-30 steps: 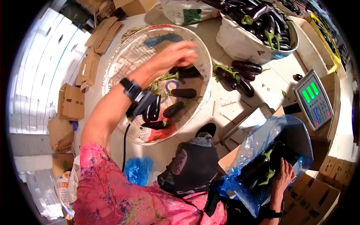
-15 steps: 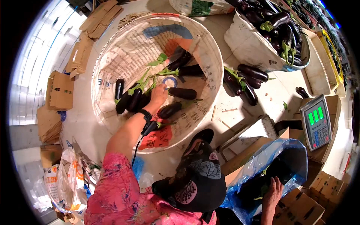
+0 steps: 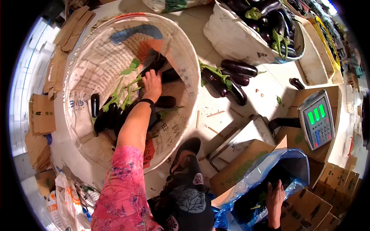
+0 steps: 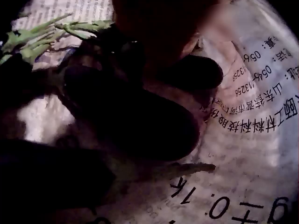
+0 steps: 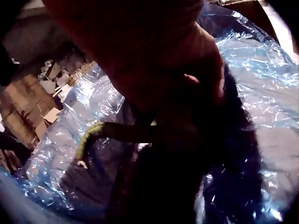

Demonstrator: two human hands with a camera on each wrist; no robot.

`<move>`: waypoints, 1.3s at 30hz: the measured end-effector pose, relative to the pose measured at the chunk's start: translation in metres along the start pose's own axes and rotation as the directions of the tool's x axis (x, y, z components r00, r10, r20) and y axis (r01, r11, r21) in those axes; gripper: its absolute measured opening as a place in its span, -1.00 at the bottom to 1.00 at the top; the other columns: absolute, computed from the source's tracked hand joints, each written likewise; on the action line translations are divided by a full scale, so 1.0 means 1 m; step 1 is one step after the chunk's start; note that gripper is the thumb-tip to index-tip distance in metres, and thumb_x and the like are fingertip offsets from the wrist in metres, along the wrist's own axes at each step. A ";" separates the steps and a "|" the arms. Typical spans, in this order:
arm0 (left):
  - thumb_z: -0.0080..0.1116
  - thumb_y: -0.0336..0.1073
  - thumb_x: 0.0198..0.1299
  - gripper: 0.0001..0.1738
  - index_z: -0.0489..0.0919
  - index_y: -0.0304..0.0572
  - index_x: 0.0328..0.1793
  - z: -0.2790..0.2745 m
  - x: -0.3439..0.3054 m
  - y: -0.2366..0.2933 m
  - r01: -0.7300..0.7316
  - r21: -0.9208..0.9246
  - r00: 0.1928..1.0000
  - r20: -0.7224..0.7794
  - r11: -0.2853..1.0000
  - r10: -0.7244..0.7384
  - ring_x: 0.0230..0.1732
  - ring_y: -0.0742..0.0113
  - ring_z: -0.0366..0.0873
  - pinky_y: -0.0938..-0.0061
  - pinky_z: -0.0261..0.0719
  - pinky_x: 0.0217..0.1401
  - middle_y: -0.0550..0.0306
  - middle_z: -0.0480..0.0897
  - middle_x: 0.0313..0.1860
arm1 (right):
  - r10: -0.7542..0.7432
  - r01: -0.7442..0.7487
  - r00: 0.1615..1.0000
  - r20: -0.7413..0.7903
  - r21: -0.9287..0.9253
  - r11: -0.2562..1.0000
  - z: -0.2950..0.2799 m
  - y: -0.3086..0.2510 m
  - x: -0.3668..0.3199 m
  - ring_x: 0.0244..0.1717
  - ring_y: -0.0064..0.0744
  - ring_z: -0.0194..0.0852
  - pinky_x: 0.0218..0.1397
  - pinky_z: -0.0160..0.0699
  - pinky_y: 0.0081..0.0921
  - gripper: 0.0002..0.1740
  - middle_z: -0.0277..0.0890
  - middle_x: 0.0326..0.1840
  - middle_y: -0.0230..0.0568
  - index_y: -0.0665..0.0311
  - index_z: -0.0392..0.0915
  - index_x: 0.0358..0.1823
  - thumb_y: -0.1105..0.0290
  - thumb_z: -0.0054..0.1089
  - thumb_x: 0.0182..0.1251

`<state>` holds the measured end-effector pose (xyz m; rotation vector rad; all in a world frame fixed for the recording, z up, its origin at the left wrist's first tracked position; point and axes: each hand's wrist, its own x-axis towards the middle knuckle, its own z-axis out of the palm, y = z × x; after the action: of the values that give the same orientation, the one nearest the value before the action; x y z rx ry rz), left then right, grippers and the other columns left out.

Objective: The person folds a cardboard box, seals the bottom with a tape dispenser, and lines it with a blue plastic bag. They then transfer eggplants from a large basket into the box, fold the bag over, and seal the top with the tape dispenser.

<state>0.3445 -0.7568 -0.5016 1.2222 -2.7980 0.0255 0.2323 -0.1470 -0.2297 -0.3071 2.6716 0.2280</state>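
My left hand [image 3: 152, 85] reaches into the round woven basket [image 3: 79, 127], its fingers spread at the stem ends of the upper eggplants [image 3: 155, 63]. In the left wrist view the hand [image 4: 156, 32] is dark above a plump eggplant [image 4: 140, 119], and its fingertips are hidden. At the lower right, my right hand [image 3: 275, 198] has its fingers extended over dark eggplants in a box lined with a blue plastic bag [image 3: 246, 184]. The right wrist view shows this hand [image 5: 149, 56] in shadow beside a curved green stem [image 5: 110, 130]; its contact is unclear.
A white sack [image 3: 239, 44] heaped with eggplants stands at the upper right. Several loose eggplants [image 3: 239, 68] lie on the floor beside the basket. A scale display [image 3: 318, 119] stands near the box, with a metal platform [image 3: 246, 140] to its left. Flattened cardboard [image 3: 41, 113] lines the left side.
My left hand has moved up within the basket from the lower eggplant cluster to the upper ones. My right hand stays at the bag. The head view has shifted.
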 end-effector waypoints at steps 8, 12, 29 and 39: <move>0.46 -0.14 -0.03 -0.36 0.48 -0.22 0.16 -0.022 -0.006 -0.009 -0.064 -0.068 0.988 0.137 0.996 0.073 0.05 -0.17 0.56 0.00 0.56 0.04 -0.12 0.56 -0.09 | -0.129 0.109 0.985 -0.116 -0.160 0.981 0.000 -0.015 0.006 0.03 0.17 0.36 0.02 0.46 -0.01 -0.58 0.41 -0.03 0.15 0.42 0.43 0.06 0.20 0.16 0.39; 0.22 -0.02 0.21 -0.54 0.59 -0.32 -0.02 -0.068 -0.030 -0.026 0.347 -0.716 0.879 0.474 0.606 0.057 -0.20 0.22 0.64 0.31 0.60 -0.09 -0.11 0.69 -0.15 | -0.236 0.206 0.929 -0.286 -0.133 0.970 0.008 -0.014 0.004 0.04 0.18 0.34 0.06 0.42 -0.04 -0.63 0.40 -0.01 0.14 0.44 0.43 0.05 0.31 0.18 0.37; 0.26 0.20 0.23 -0.13 0.31 -0.34 0.41 -0.298 -0.127 0.051 0.638 -0.734 0.655 0.359 -0.232 0.665 -0.54 0.55 0.45 0.69 0.30 -0.57 0.02 0.62 -0.05 | -0.308 0.381 0.856 -0.414 0.103 0.919 -0.019 0.020 -0.051 0.10 0.12 0.42 0.18 0.47 -0.13 -0.54 0.46 0.17 0.08 0.36 0.46 0.17 0.46 0.26 0.22; 0.17 -0.08 0.25 -0.38 0.45 -0.43 0.29 -0.420 -0.156 0.235 0.553 -0.767 0.212 0.507 0.325 0.836 -0.11 0.47 0.59 0.56 0.56 -0.04 0.14 0.63 -0.04 | -0.534 0.549 0.748 -0.393 -0.084 0.831 -0.006 0.026 -0.067 0.31 -0.07 0.32 0.19 0.36 -0.20 -0.43 0.38 0.29 -0.01 0.21 0.47 0.23 0.38 0.22 0.10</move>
<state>0.3089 -0.4613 -0.0919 0.2907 -2.2844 -2.9952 0.2823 -0.1108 -0.1920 -1.2197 2.8208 -0.0833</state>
